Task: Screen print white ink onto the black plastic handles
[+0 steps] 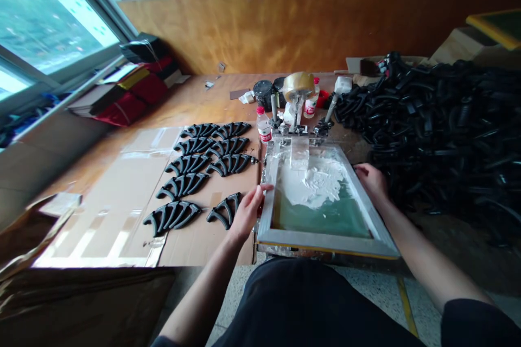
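Observation:
A screen printing frame (pixel 264 222) lies in front of me, with white paste (pixel 321 181) spread over its green mesh and a pale squeegee (pixel 300 153) at its far end. The fingers of my left hand (pixel 245 212) are closed at the frame's left side, fingertips on the rim. On the opposite side, my right hand (pixel 372 181) is closed with curled fingers beside the right rim; what they hold, if anything, is hidden. Rows of curved black plastic handles (pixel 173 216) lie left of the frame, and a shorter group of them (pixel 224 210) is nearest my left hand.
A large heap of black parts (pixel 431 130) covers the right side. Flattened cardboard (pixel 122 190) lies under the rows. Behind the frame stand metal clamps (pixel 299 130), a tape roll (pixel 299 85), a red-capped bottle (pixel 264 126) and a dark tub (pixel 262 93).

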Action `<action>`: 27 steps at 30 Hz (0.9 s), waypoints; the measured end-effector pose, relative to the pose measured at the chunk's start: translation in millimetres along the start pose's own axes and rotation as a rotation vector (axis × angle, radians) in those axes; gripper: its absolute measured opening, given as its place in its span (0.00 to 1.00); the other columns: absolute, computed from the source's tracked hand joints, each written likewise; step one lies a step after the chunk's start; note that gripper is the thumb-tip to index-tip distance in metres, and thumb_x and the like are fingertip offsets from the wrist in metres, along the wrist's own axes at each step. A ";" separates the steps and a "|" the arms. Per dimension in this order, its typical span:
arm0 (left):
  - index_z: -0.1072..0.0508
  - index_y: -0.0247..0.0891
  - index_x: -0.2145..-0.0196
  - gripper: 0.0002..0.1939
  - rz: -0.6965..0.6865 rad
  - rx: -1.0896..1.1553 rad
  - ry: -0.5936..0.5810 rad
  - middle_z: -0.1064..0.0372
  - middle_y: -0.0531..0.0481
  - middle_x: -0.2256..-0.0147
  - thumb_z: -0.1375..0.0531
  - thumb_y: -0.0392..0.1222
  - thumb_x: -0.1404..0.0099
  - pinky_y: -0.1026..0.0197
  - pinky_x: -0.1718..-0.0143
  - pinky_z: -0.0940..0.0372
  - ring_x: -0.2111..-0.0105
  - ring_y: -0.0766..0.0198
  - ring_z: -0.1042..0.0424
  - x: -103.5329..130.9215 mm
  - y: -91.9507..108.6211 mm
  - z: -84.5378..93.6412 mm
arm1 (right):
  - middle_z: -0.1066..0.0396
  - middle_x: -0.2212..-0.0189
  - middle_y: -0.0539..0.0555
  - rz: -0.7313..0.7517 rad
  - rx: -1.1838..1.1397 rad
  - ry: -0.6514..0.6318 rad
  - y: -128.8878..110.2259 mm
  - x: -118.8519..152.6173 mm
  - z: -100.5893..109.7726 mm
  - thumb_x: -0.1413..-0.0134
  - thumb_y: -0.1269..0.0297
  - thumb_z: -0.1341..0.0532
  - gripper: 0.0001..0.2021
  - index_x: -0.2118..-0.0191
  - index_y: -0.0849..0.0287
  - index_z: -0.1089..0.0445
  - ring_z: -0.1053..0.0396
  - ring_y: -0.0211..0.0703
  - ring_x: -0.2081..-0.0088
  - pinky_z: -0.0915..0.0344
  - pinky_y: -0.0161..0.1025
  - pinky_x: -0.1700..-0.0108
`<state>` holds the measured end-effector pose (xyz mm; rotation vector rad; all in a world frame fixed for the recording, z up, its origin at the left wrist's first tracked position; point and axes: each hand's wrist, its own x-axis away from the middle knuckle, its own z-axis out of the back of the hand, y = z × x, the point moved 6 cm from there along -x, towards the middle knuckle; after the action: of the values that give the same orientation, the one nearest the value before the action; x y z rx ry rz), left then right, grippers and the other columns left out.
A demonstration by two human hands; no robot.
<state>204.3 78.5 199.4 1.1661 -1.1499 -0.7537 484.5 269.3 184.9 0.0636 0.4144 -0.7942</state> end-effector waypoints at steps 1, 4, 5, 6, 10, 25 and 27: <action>0.33 0.41 0.43 0.30 0.030 -0.043 0.008 0.36 0.54 0.75 0.45 0.61 0.36 0.67 0.78 0.44 0.78 0.69 0.39 1.0 -21.2 2.2 | 0.24 0.65 0.62 -0.077 -0.012 0.039 7.4 -8.3 4.5 0.39 0.70 0.49 0.14 0.58 0.65 0.25 0.26 0.49 0.67 0.28 0.40 0.66; 0.47 0.43 0.34 0.38 0.058 -0.175 0.041 0.38 0.57 0.75 0.42 0.55 0.37 0.68 0.77 0.47 0.79 0.70 0.43 -5.9 -72.1 2.9 | 0.36 0.44 0.68 -0.127 -0.075 0.130 -16.1 -43.6 8.1 0.44 0.63 0.39 0.24 0.42 0.64 0.37 0.31 0.54 0.50 0.31 0.48 0.51; 0.49 0.44 0.33 0.38 0.066 -0.219 0.049 0.39 0.57 0.75 0.43 0.54 0.36 0.68 0.77 0.47 0.79 0.70 0.43 -9.9 -84.1 2.3 | 0.40 0.42 0.66 -0.087 -0.116 0.100 -35.0 -56.9 4.3 0.47 0.62 0.36 0.28 0.41 0.63 0.39 0.35 0.56 0.45 0.34 0.49 0.46; 0.49 0.44 0.33 0.37 0.071 -0.259 0.056 0.39 0.58 0.75 0.43 0.54 0.36 0.68 0.77 0.48 0.79 0.70 0.44 -13.8 -93.2 1.8 | 0.39 0.42 0.64 -0.048 -0.151 0.044 -54.8 -69.0 -1.2 0.50 0.62 0.34 0.30 0.41 0.62 0.39 0.38 0.56 0.43 0.36 0.49 0.45; 0.44 0.43 0.35 0.35 0.073 -0.335 0.067 0.40 0.58 0.76 0.44 0.55 0.36 0.67 0.76 0.48 0.78 0.70 0.43 -22.7 -105.8 3.3 | 0.28 0.57 0.57 -0.016 -0.183 -0.286 -107.4 -83.6 -27.7 0.48 0.66 0.37 0.15 0.53 0.57 0.32 0.30 0.51 0.56 0.35 0.42 0.56; 0.36 0.40 0.39 0.33 0.078 -0.281 0.082 0.39 0.56 0.76 0.42 0.56 0.39 0.66 0.75 0.47 0.77 0.68 0.42 -19.5 -100.8 4.9 | 0.25 0.67 0.50 0.293 -0.363 -0.377 -130.6 -15.8 -14.5 0.52 0.77 0.42 0.12 0.67 0.53 0.27 0.31 0.44 0.61 0.39 0.37 0.62; 0.36 0.41 0.39 0.34 0.084 -0.245 0.077 0.38 0.57 0.76 0.41 0.56 0.40 0.67 0.76 0.47 0.78 0.68 0.42 -18.4 -99.9 4.8 | 0.25 0.62 0.54 0.286 -0.346 -0.281 -134.2 -6.5 -16.4 0.50 0.78 0.43 0.14 0.62 0.55 0.26 0.31 0.47 0.58 0.37 0.40 0.59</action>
<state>204.5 66.8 98.4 0.9289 -1.0056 -0.7555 380.5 182.8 185.6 -0.3030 0.2632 -0.4329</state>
